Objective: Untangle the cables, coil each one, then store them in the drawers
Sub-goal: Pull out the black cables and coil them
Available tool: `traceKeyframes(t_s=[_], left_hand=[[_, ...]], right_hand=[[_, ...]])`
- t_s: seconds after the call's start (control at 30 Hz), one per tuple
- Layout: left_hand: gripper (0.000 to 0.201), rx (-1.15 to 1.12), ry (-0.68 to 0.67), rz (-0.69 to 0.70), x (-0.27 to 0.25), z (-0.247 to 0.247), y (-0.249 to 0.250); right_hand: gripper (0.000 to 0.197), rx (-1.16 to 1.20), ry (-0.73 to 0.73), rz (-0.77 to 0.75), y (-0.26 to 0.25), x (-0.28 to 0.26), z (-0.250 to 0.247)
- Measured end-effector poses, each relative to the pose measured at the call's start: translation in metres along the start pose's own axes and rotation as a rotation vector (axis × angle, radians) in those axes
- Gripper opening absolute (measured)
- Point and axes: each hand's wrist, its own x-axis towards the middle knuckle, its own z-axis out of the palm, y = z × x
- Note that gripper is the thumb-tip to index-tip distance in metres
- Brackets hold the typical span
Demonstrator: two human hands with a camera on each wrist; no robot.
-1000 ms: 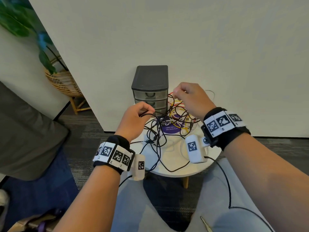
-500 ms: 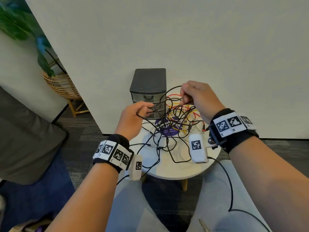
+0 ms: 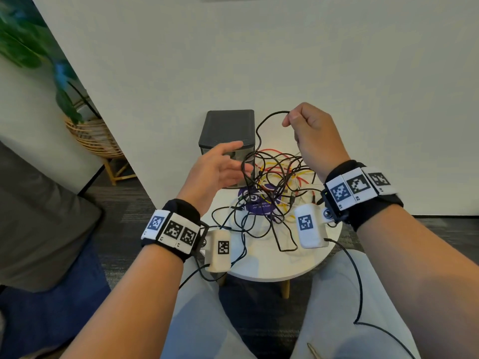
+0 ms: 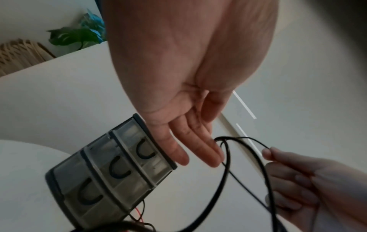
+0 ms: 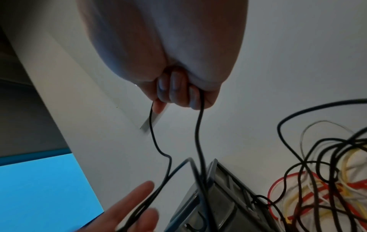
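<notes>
So the left hand (image 3: 220, 168) just let go, fingers spread now, while the right hand (image 3: 312, 133) pinches the black cable (image 3: 261, 123) higher above the tangle (image 3: 277, 177) — one's probably coming free.

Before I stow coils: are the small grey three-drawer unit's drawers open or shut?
Shut. On the small grey three-drawer unit all three translucent fronts sit flush with the frame, handles in line.

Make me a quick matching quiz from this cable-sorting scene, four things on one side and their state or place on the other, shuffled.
1. left hand
2. right hand
3. drawer unit
4. purple disc

A. under the cable tangle
B. fingers straight, holding nothing
C. all drawers closed
D. pinching a raised black cable

Pairs: 1-B, 2-D, 3-C, 4-A
</notes>
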Motion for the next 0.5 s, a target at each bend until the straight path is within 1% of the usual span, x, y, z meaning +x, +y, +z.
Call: traceKeyframes(t_s=[0.03, 0.07, 0.13, 0.17, 0.2, 0.23, 0.37, 0.43, 0.5], left_hand=[[0.033, -0.004, -0.009, -0.011, 0.001, 0.003, 0.002], [0.030, 0.045, -0.016, -0.005, 0.002, 0.006, 0.002], [0.027, 0.241, -0.033, 0.018, 0.005, 0.010, -0.005], [0.021, 0.341, -0.034, 0.029, 0.007, 0.012, -0.011], [0.014, 0.427, -0.028, 0.043, 0.009, 0.012, -0.017], [0.011, 0.499, -0.017, 0.057, 0.012, 0.012, -0.021], [0.013, 0.674, -0.039, 0.025, 0.018, 0.011, -0.039], [0.011, 0.668, -0.043, -0.011, 0.020, 0.008, -0.048], [0.014, 0.643, -0.029, -0.042, 0.021, 0.005, -0.054]], right_hand=[[0.026, -0.024, -0.012, -0.022, -0.003, 0.000, 0.001], [0.027, -0.043, -0.021, -0.045, -0.006, 0.000, 0.002], [0.027, -0.062, -0.004, -0.079, -0.012, 0.001, 0.001], [0.027, -0.061, 0.033, -0.091, -0.015, 0.002, -0.001], [0.027, -0.054, 0.085, -0.103, -0.019, 0.005, -0.003], [0.027, -0.044, 0.146, -0.113, -0.022, 0.007, -0.007], [0.025, 0.056, 0.376, -0.116, -0.034, 0.018, -0.027], [0.025, 0.123, 0.495, -0.116, -0.040, 0.024, -0.037], [0.024, 0.177, 0.586, -0.131, -0.044, 0.027, -0.047]])
